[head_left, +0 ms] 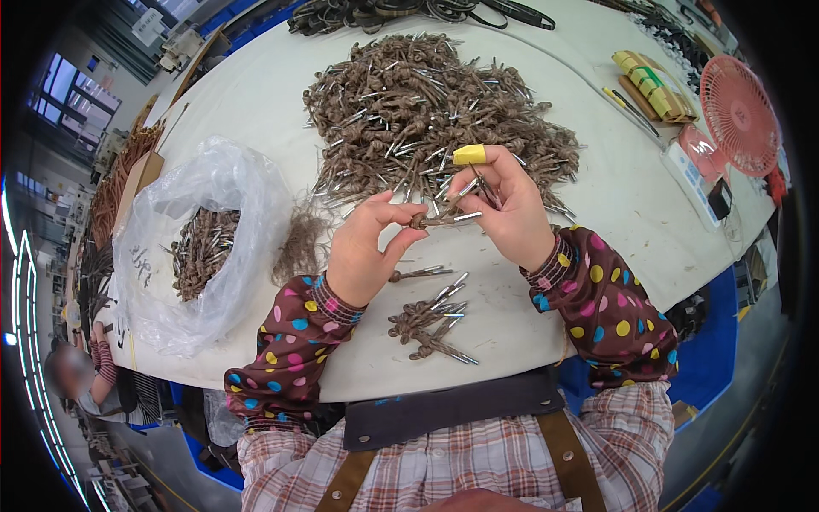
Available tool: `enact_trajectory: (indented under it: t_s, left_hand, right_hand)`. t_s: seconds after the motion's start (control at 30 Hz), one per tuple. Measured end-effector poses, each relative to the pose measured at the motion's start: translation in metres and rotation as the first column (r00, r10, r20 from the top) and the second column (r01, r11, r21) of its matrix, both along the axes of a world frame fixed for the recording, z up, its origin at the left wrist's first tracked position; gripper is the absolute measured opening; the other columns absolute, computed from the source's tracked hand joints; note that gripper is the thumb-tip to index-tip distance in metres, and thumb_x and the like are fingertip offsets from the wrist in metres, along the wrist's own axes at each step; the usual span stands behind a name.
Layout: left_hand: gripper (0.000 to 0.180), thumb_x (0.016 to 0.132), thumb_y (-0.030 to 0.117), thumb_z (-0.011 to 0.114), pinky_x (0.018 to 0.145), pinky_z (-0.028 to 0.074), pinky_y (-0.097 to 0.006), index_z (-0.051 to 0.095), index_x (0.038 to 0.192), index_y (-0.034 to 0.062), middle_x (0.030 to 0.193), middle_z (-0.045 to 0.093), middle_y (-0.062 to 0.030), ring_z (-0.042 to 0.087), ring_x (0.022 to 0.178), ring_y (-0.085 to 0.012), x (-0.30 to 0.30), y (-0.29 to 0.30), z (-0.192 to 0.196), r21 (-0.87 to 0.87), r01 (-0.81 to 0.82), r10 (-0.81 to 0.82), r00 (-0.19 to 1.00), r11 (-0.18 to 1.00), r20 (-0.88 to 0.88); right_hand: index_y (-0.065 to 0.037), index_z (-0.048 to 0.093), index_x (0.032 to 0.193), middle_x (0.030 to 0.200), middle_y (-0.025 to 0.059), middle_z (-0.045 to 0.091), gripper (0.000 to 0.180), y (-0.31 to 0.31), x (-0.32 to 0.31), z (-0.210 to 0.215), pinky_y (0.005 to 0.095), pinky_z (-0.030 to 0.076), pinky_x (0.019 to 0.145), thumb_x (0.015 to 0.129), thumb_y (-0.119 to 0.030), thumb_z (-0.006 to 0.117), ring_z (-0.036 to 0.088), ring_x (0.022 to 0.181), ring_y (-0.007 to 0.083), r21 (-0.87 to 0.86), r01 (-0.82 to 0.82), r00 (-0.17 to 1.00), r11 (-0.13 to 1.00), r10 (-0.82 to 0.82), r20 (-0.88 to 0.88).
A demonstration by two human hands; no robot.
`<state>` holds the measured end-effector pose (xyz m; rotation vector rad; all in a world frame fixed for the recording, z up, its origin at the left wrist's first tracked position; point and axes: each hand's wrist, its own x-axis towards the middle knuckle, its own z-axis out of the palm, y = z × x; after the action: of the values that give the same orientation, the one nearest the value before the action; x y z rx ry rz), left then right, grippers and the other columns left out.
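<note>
L hand (363,247) and R hand (503,209) meet over the white table (256,111), both pinched shut on one knotted brown cord piece w/ metal tips (435,219), held just above the tabletop. R index wears a yellow finger cot (469,154). Small finished bunch (429,324) lies near the table edge below the hands; big heap (426,111) behind; clear plastic bag (200,243) w/ more pieces at left. Pink fan (739,115) far right.

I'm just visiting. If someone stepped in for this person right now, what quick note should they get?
Left hand and right hand together pinch one brown knotted cord with metal tips above the table.
Big pile of cords lies behind the hands; a small pile lies near the body; more sit in the plastic bag at left.
Done and left: cannot tell which pile is finished.
</note>
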<state>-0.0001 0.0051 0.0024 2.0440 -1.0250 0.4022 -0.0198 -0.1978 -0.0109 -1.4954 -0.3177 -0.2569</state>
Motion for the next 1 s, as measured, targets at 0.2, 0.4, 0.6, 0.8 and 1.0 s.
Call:
enact_trajectory:
  t_s: [0.2, 0.4, 0.6, 0.8, 1.0]
  left_hand:
    - [0.033, 0.077, 0.0, 0.068, 0.096, 0.041, -0.044, 0.043, 0.098, 0.0056, 0.096, 0.068, -0.0086, 0.066, 0.087, -0.0189, 0.001, 0.002, 0.004, 0.105, 0.135, -0.145, 0.985, 0.985, 0.096]
    - [0.035, 0.078, 0.0, 0.067, 0.094, 0.043, -0.037, 0.042, 0.102, 0.0044, 0.096, 0.068, -0.0074, 0.066, 0.087, -0.0184, -0.006, -0.001, 0.005, 0.035, 0.058, -0.054, 0.994, 0.998, -0.099]
    - [0.026, 0.088, 0.003, 0.057, 0.086, 0.046, -0.031, 0.041, 0.108, 0.0029, 0.1, 0.065, -0.0137, 0.061, 0.095, -0.0174, -0.002, 0.001, -0.01, -0.254, 0.054, -0.182, 0.835, 0.966, -0.518]
    - [0.024, 0.093, 0.009, 0.05, 0.081, 0.046, -0.028, 0.039, 0.113, 0.0022, 0.102, 0.064, -0.0158, 0.059, 0.088, -0.0155, 0.0, -0.001, -0.008, -0.417, 0.082, -0.386, 0.568, 0.905, -0.727]
    - [0.023, 0.093, 0.007, 0.05, 0.081, 0.047, -0.027, 0.04, 0.113, 0.0023, 0.102, 0.063, -0.0145, 0.059, 0.088, -0.0152, 0.0, -0.001, -0.01, -0.434, 0.058, -0.385, 0.576, 0.899, -0.721]
  right_hand:
    - [-0.004, 0.044, 0.119, 0.089, -0.001, 0.058, 0.039, 0.001, -0.006, 0.013, 0.0144, 0.036, 0.059, 0.083, 0.004, 0.057, 0.045, 0.069, -0.0012, 0.115, -0.117, 0.991, 0.986, 0.123, -0.047]
    - [-0.005, 0.042, 0.119, 0.087, -0.0007, 0.057, 0.041, -0.005, -0.007, 0.017, 0.0148, 0.036, 0.06, 0.083, 0.001, 0.06, 0.045, 0.07, -0.0003, 0.071, -0.231, 0.97, 0.97, 0.235, -0.059]
    - [-0.004, 0.043, 0.116, 0.087, -0.0011, 0.056, 0.038, -0.004, -0.007, 0.024, 0.0164, 0.038, 0.064, 0.083, -0.002, 0.061, 0.047, 0.073, 0.0014, 0.134, -0.186, 0.974, 0.973, 0.201, -0.105]
    - [-0.002, 0.045, 0.114, 0.093, 0.0015, 0.058, 0.035, -0.009, 0.0, 0.02, 0.0189, 0.043, 0.071, 0.084, -0.007, 0.062, 0.053, 0.082, 0.0047, 0.091, -0.026, 0.94, 0.996, 0.055, -0.337]
    - [-0.001, 0.04, 0.123, 0.101, 0.0073, 0.06, 0.045, -0.009, -0.004, 0.029, 0.0196, 0.044, 0.072, 0.085, -0.009, 0.063, 0.055, 0.087, 0.0062, 0.251, -0.042, 0.974, 0.967, 0.096, -0.205]
